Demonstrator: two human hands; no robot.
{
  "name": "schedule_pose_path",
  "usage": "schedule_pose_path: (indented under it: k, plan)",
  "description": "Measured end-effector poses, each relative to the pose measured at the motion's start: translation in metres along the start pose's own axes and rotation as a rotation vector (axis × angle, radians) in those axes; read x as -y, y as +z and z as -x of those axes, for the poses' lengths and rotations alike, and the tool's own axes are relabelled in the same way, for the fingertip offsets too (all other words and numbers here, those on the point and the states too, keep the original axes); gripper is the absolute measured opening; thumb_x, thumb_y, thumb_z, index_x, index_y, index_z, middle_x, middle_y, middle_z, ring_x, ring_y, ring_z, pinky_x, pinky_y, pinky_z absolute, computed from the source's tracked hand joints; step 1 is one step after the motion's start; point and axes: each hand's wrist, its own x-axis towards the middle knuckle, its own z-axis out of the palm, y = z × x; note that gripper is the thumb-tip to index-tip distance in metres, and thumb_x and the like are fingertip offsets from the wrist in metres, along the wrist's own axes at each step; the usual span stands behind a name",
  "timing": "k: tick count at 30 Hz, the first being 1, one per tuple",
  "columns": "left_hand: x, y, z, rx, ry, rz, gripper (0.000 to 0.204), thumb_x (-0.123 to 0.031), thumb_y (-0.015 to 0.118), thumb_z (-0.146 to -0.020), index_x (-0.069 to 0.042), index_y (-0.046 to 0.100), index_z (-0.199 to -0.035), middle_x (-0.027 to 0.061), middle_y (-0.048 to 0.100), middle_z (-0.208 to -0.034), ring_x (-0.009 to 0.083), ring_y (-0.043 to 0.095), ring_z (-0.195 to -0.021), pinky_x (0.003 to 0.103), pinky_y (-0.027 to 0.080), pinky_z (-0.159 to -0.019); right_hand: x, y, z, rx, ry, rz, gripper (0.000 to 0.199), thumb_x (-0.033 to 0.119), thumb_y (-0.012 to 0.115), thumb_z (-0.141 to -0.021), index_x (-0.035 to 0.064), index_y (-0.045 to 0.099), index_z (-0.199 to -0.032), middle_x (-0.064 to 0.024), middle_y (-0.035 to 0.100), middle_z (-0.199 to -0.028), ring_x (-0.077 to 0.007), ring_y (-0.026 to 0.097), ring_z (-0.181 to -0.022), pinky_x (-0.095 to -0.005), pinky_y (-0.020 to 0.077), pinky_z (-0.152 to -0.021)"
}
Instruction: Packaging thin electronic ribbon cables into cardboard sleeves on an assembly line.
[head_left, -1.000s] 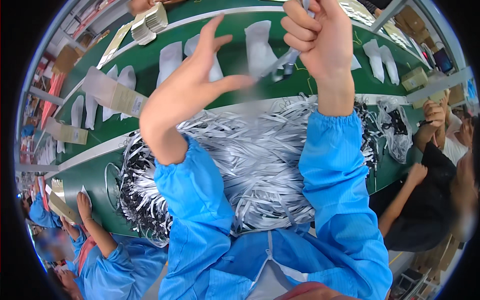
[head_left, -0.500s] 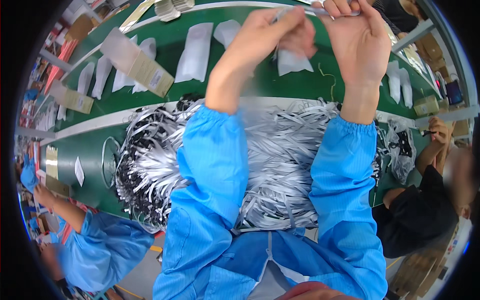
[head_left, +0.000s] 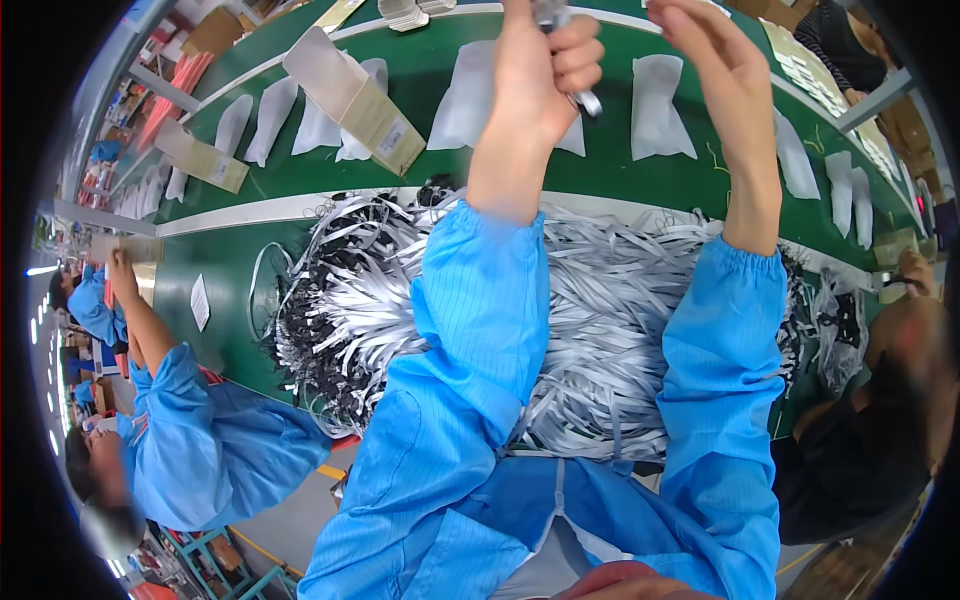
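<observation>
Near the upper edge my left hand (head_left: 545, 75) is closed round a silvery-grey, strip-like thing (head_left: 588, 102); its end pokes out below the curled fingers, and its kind is hard to make out. To the right my right hand (head_left: 735, 90) is raised with bent fingers apart and nothing visible in them; some fingertips reach the picture's edge. Both hands are over the green belt (head_left: 600, 175), where white pouches (head_left: 660, 105) lie in a row. Below my forearms spreads a large heap of grey-white flat straps (head_left: 600, 320) with black ends.
An open beige box (head_left: 385, 130) leans among pouches on the left, with another box (head_left: 215, 165) farther left. A white paper slip (head_left: 200, 302) lies beside the heap. At right is a clear plastic bag (head_left: 838, 330). Co-workers sit on both sides, one in blue (head_left: 215, 440), one in black (head_left: 850, 460).
My hands, close together before at a thin strip-like thing, are now apart. The left one has closed round the silvery thing. The whole scene has shifted rightward in view.
</observation>
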Motion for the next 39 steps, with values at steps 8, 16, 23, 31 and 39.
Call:
schedule_pose_path:
  k: [8,16,23,31,39]
  plan:
    - [0.0,0.025,0.012,-0.052,-0.166,-0.598,0.082,-0.081,0.009,-0.091,-0.011,0.051,-0.092,-0.0058,0.035,-0.057,0.0047,0.025,-0.042,0.02,0.016,-0.038,0.002,0.003,0.017,0.413,-0.206,-0.065,0.031,0.01,0.064,-0.094,0.0014,0.062,-0.124,-0.0075,0.068,-0.083,-0.0155,0.063,-0.071,-0.029,0.0509,-0.065]
    - [0.009,0.004,0.004,-0.3,0.141,-1.369,0.078,-0.064,0.015,-0.102,-0.004,0.064,-0.095,0.0068,0.064,-0.075,0.0108,0.056,-0.055,0.024,0.041,-0.05,0.01,-0.003,0.016,0.394,-0.202,0.213,0.02,0.004,0.071,-0.084,-0.0008,0.072,-0.104,-0.0085,0.073,-0.093,-0.0163,0.068,-0.078,-0.0266,0.0538,-0.071]
    - [-0.074,-0.015,0.048,-0.395,0.851,-1.712,0.058,-0.046,0.063,-0.096,0.005,0.056,-0.122,0.0142,0.064,-0.112,0.0229,0.062,-0.101,0.032,0.048,-0.09,0.023,-0.041,0.012,0.295,-0.236,0.086,0.016,0.004,0.073,-0.087,-0.0035,0.074,-0.101,-0.0105,0.074,-0.095,-0.0151,0.071,-0.09,-0.0254,0.0558,-0.082]
    - [-0.125,-0.036,0.094,-0.954,0.765,-1.679,0.053,-0.039,0.067,-0.093,0.007,0.06,-0.119,0.0195,0.066,-0.116,0.0245,0.06,-0.111,0.037,0.044,-0.099,0.046,-0.029,0.016,0.36,0.092,-0.047,0.028,0.001,0.076,-0.083,-0.0089,0.067,-0.108,-0.0103,0.074,-0.092,-0.0199,0.071,-0.085,-0.03,0.0551,-0.077]
    - [-0.096,0.071,0.196,-0.362,1.923,-1.177,0.027,-0.035,0.044,-0.099,-0.013,0.056,-0.086,-0.0053,0.044,-0.064,0.0059,0.032,-0.053,0.024,0.034,-0.052,0.051,0.047,-0.016,0.608,-0.172,-0.03,0.018,0.006,0.072,-0.088,-0.0028,0.073,-0.104,-0.0108,0.073,-0.099,-0.0157,0.07,-0.093,-0.0265,0.0556,-0.087]
